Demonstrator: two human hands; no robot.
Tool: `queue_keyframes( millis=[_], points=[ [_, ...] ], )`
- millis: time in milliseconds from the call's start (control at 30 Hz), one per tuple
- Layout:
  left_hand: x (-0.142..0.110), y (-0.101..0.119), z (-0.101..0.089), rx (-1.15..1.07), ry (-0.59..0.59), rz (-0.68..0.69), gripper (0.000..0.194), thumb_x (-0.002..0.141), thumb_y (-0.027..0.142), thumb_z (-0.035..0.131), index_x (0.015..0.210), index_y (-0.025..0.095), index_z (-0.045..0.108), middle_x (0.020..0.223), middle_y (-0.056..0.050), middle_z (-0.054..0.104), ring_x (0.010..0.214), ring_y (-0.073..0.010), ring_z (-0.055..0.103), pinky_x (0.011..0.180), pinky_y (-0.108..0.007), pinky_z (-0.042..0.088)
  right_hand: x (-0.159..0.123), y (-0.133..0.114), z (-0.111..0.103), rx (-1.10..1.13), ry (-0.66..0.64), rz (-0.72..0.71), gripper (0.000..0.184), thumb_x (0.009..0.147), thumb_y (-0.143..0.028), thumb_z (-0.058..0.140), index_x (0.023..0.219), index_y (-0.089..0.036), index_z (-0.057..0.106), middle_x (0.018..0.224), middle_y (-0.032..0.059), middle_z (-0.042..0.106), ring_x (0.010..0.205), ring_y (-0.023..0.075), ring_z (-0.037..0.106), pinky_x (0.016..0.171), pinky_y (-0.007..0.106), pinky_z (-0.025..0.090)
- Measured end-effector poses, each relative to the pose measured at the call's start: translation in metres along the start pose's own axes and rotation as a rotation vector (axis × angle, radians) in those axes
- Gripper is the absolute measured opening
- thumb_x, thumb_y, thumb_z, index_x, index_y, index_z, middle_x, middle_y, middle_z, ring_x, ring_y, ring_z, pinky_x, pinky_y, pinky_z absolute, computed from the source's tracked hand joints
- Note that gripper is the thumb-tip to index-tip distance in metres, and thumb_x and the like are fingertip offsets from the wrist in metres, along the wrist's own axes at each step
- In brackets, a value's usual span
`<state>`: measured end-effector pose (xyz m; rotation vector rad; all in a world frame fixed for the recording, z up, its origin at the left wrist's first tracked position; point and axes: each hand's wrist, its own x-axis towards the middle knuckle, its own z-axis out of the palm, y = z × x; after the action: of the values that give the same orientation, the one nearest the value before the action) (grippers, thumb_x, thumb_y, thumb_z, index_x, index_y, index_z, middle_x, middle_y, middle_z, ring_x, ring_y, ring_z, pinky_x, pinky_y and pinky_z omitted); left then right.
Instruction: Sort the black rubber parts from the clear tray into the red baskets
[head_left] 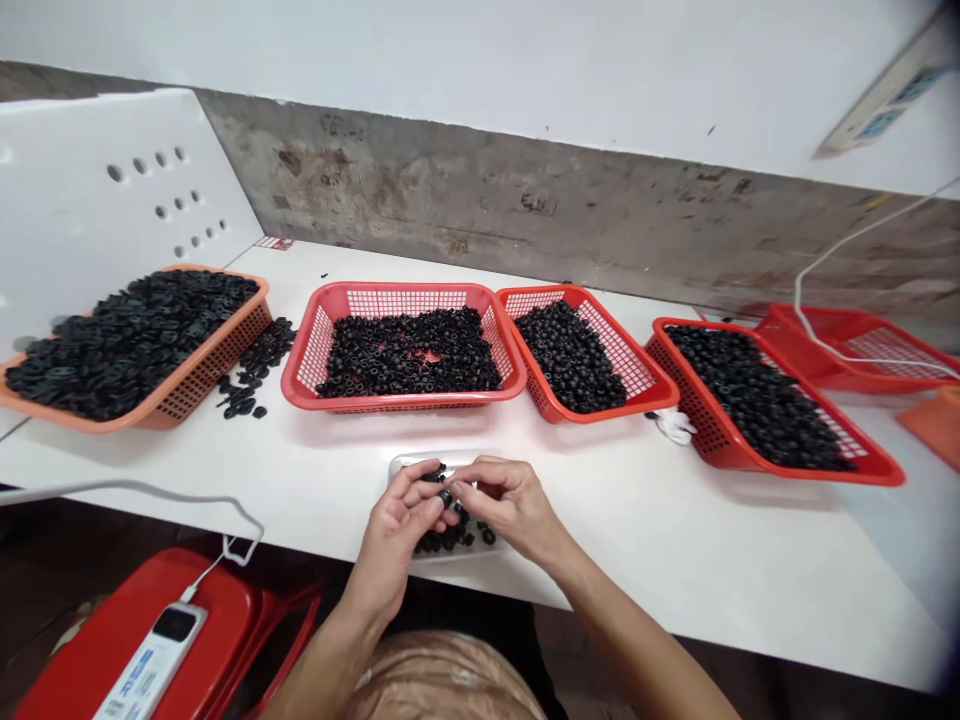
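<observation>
A small black ring-like part (445,496) sits pinched in the fingers of my left hand (401,518). My right hand (508,500) meets it from the other side, thumb and forefinger pressed together at the part; whether a second piece is between them is too small to tell. Both hands are over a shallow white tray (442,556) at the table's front edge. Loose small black parts (469,528) lie in the tray, partly hidden by my fingers.
Behind the tray stand a pink-red basket (405,403) and a red basket (600,412) of black parts. Another red basket (795,468) is at right, an orange basket (165,405) at left with spilled pieces (244,390) beside it. A power bank (154,660) lies on a red stool (82,650).
</observation>
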<state>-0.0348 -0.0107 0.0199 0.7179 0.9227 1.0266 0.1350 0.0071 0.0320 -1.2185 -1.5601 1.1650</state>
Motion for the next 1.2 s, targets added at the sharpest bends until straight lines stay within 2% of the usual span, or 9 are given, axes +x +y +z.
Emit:
queue_keyframes(
  millis=[133,300,500,600,667,733,900,1100,1200],
  points=[
    [0.001,0.001,0.0,-0.115,0.04,-0.083,0.042,0.077,0.031,0.081,0.114,0.017,0.068,0.089,-0.003,0.07,0.076,-0.0102,0.064,0.069,-0.018,0.049,0.001,-0.003,0.003,0.016,0.054,0.0,0.019,0.084,-0.031,0.065,0.083,-0.018,0.08,0.063,0.0015,0.06,0.056,0.0109,0.046,0.051,0.023,0.033],
    [0.003,0.003,0.001,-0.224,0.114,-0.106,0.044,0.069,0.027,0.087,0.109,0.016,0.072,0.083,-0.001,0.071,0.073,-0.0092,0.066,0.069,-0.016,0.052,-0.002,-0.002,0.009,0.013,0.085,-0.038,0.02,0.086,-0.032,0.065,0.089,-0.019,0.08,0.068,0.0033,0.065,0.058,0.0125,0.051,0.053,0.024,0.037],
    [0.002,0.002,0.002,-0.293,0.087,-0.155,0.044,0.068,0.025,0.088,0.108,0.018,0.072,0.083,0.0,0.071,0.071,-0.0078,0.066,0.068,-0.014,0.054,-0.006,-0.001,0.013,-0.066,0.119,-0.105,0.018,0.087,-0.028,0.067,0.101,-0.022,0.077,0.074,0.0022,0.068,0.059,0.0114,0.052,0.053,0.023,0.039],
    [0.004,0.001,0.002,-0.298,0.072,-0.171,0.042,0.067,0.025,0.089,0.106,0.017,0.074,0.084,-0.001,0.072,0.072,-0.0077,0.066,0.068,-0.014,0.054,-0.007,-0.004,0.01,-0.117,0.117,-0.13,0.014,0.088,-0.027,0.067,0.096,-0.021,0.076,0.075,0.0019,0.068,0.059,0.0111,0.053,0.054,0.023,0.041],
    [0.006,0.002,0.002,-0.309,0.073,-0.187,0.041,0.065,0.024,0.09,0.102,0.016,0.075,0.085,-0.002,0.072,0.072,-0.0078,0.066,0.069,-0.014,0.054,-0.008,-0.006,0.008,-0.195,0.107,-0.189,0.014,0.091,-0.027,0.063,0.093,-0.021,0.075,0.078,0.0029,0.068,0.063,0.0122,0.057,0.057,0.023,0.043],
    [0.007,0.003,0.003,-0.33,0.073,-0.197,0.039,0.062,0.022,0.091,0.098,0.015,0.076,0.084,-0.002,0.072,0.072,-0.0076,0.066,0.069,-0.014,0.055,-0.009,-0.008,0.005,-0.335,0.093,-0.297,0.018,0.094,-0.024,0.056,0.101,-0.02,0.073,0.087,0.0053,0.069,0.071,0.013,0.061,0.061,0.023,0.046],
    [0.011,0.007,0.008,-0.329,0.094,-0.163,0.033,0.061,0.021,0.091,0.089,0.014,0.075,0.085,-0.001,0.072,0.072,-0.0073,0.066,0.07,-0.015,0.056,-0.012,-0.008,-0.002,-0.842,0.099,-0.521,0.026,0.098,-0.019,0.048,0.111,-0.02,0.07,0.099,0.0086,0.071,0.082,0.0147,0.066,0.069,0.025,0.045],
    [0.018,0.011,0.006,-0.238,0.003,-0.205,0.028,0.065,0.019,0.087,0.089,0.014,0.072,0.082,-0.001,0.071,0.07,-0.0099,0.068,0.066,-0.017,0.055,-0.019,-0.006,-0.007,-0.961,0.092,-0.521,0.029,0.099,-0.018,0.044,0.116,-0.018,0.068,0.103,0.0105,0.071,0.084,0.0161,0.067,0.066,0.026,0.043],
    [0.021,0.017,0.002,-0.189,-0.042,-0.214,0.031,0.067,0.019,0.087,0.094,0.014,0.073,0.079,-0.002,0.071,0.067,-0.0094,0.067,0.063,-0.016,0.054,-0.02,-0.004,-0.014,-0.876,0.071,-0.415,0.03,0.099,-0.019,0.043,0.119,-0.02,0.066,0.105,0.0093,0.071,0.086,0.0158,0.067,0.071,0.025,0.046]
  ],
)
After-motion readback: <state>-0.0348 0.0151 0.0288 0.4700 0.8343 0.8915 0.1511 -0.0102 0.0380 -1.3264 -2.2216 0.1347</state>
